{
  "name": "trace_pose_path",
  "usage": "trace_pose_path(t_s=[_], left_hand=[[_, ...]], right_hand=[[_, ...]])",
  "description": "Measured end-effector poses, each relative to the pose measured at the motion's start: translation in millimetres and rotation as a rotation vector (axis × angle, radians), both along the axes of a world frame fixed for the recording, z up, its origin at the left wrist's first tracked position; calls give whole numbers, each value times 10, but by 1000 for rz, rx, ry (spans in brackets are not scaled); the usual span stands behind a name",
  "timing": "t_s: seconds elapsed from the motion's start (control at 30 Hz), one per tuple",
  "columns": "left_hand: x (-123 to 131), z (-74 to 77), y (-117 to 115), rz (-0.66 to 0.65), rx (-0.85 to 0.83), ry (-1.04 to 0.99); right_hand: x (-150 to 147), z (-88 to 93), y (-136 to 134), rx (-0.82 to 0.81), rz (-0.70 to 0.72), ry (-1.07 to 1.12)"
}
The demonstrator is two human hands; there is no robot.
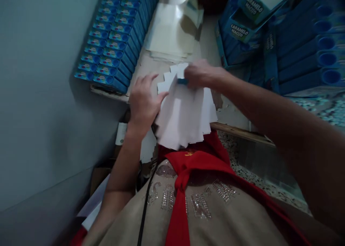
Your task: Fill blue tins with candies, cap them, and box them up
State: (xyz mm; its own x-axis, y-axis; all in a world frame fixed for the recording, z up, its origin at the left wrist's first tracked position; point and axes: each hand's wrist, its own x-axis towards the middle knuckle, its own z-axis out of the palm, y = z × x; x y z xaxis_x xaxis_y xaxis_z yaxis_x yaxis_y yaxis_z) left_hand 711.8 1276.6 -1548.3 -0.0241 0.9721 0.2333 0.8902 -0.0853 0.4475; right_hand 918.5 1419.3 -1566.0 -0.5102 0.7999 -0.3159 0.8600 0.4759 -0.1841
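Note:
White paper sheets [185, 113] lie fanned out in overlapping, stepped rows at the table's front edge, and their near ends hang over it. My left hand [144, 100] is at their left side, fingers apart, its thumb at the edge of a sheet that seems slightly raised. Above the upper part of the fan, my right hand [199, 73] is closed around a small teal object [182, 81]. Only a short flat end of it sticks out to the left; blur and the fingers hide the rest, so its kind is unclear.
A stack of cream sheets [172, 34] lies behind the fan. Blue printed boxes [115, 41] stand in two rows at the left by the wall [40, 95]. More blue boxes labelled "Caramelo Macizo" [239, 30] are piled at the right. A red apron [194, 145] covers my lap.

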Motion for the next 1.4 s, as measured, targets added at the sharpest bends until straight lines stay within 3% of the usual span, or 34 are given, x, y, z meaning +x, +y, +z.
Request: trace_pose_path(t_s=[0.1,0.2,0.37,0.43,0.5,0.63,0.73,0.8,0.83,0.93,1.1,1.23,1.33,1.4], left_hand=[[-117,6,-572,117,79,-76],[-85,-3,-707,64,108,-96],[435,80,-661,-183,61,97],[634,-5,-681,-236,-7,224],[719,-157,-678,-193,-27,306],[611,-415,-554,-75,13,314],[481,-441,-378,-145,-53,281],[408,-396,-224,-191,-112,233],[371,-366,-137,-208,-152,201],[250,-281,136,-285,-340,98],[143,-292,423,-402,-610,-43],[234,-414,356,-253,-483,1],[328,-511,179,-131,-285,158],[375,-576,41,-120,-204,236]], right_hand=[[266,296,49,-39,-157,-278],[370,420,50,-34,-225,-262],[344,269,-43,-173,-201,-350],[399,189,-110,-209,-224,-328],[515,128,-193,-250,-250,-268],[829,74,-472,-241,-255,-82],[988,77,-826,132,-370,153],[1002,53,-1066,365,-318,334],[979,22,-1161,405,-244,396],[829,-145,-1264,301,-60,445],[606,-381,-1018,92,-85,406],[564,-396,-1022,191,-46,318],[559,-460,-1185,230,6,302],[556,-543,-1270,207,16,279]])
